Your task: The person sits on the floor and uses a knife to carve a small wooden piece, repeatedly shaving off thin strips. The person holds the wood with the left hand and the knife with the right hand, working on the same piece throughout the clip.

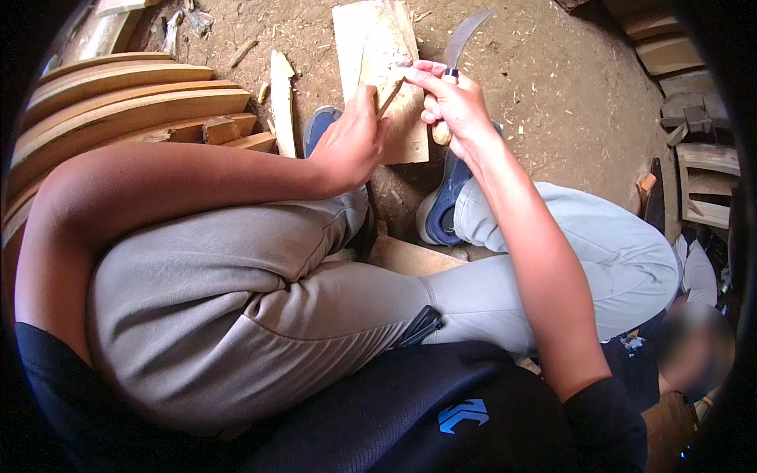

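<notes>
My right hand (pixel 457 106) is closed around the wooden handle of a curved knife (pixel 465 41), its blade pointing up and away from me. The handle's rounded butt shows below my fingers. My left hand (pixel 355 140) is closed on a thin wooden stick (pixel 392 96), which slants up toward the right. The thumb and forefinger of my right hand reach to the stick's far end and seem to touch it. Under both hands lies a pale wooden board (pixel 406 142) on the ground between my shoes.
Curved wooden planks (pixel 134 102) are stacked at the left. A split wood strip (pixel 281 98) lies beside my left shoe (pixel 321 126). Wood chips dot the dirt floor (pixel 568 102). More timber (pixel 710 158) stands at the right, and another person (pixel 639 355) is at lower right.
</notes>
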Available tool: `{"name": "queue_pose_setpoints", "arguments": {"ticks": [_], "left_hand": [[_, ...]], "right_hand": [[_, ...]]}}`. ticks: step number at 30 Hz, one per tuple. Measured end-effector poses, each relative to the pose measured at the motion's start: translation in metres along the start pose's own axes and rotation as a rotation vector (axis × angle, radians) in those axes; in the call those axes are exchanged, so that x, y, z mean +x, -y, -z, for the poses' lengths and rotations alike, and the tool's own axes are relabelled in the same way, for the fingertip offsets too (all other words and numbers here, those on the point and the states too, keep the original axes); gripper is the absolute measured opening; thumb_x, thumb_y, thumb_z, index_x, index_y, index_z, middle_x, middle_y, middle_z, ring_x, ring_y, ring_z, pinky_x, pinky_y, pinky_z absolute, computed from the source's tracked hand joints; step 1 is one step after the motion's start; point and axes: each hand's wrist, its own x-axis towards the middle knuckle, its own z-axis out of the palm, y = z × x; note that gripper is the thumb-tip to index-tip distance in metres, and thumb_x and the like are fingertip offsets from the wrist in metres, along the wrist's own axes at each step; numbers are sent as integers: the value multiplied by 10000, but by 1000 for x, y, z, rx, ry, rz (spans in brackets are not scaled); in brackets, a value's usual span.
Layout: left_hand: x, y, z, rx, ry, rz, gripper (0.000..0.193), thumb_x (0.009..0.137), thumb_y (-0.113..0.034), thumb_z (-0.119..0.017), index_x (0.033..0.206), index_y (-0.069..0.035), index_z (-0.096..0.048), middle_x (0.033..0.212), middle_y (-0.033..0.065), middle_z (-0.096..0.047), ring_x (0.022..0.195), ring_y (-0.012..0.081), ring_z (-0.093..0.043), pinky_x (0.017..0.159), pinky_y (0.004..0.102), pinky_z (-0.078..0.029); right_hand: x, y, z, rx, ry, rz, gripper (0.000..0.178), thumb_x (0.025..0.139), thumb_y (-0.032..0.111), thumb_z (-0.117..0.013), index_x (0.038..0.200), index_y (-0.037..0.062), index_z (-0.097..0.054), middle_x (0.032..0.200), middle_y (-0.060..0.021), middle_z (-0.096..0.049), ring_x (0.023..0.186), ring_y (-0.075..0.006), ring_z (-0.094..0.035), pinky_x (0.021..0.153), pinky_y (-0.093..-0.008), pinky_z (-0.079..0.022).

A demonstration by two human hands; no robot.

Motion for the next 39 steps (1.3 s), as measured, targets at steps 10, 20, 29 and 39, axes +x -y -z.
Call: {"name": "queue_pose_setpoints", "arguments": {"ticks": [10,20,29,39], "left_hand": [[1,5,1,41,-20,-59,427,1007,-217,-491,1306,31,-313,1148,316,-523,1084,458,-537,916,483,-424],[3,-8,9,-158,69,134,445,1003,-286,-422,1252,81,-387,1091,379,-574,1078,489,-563,935,511,-425],[2,-3,6,-170,44,55,430,982,-277,-427,1219,81,-417,1005,376,-597,1023,497,-581,887,520,-440],[2,8,7,-162,179,112,404,978,-303,-408,1075,78,-499,913,363,-614,956,503,-597,847,540,-452]], "right_hand": [[3,4,6,12,63,-53,346,883,129,-706,1193,31,-586,901,3,-633,529,-14,-414,486,-206,-390],[8,8,11,-142,-361,157,234,887,125,-701,1089,15,-658,843,-13,-638,479,-28,-413,444,-230,-399],[-2,8,2,-213,-13,79,336,870,180,-735,1141,-2,-655,784,1,-632,480,-22,-453,416,-203,-384],[-10,19,6,-468,-13,-1,257,946,215,-596,1062,-14,-618,765,-29,-646,470,-39,-454,407,-220,-381]]}}
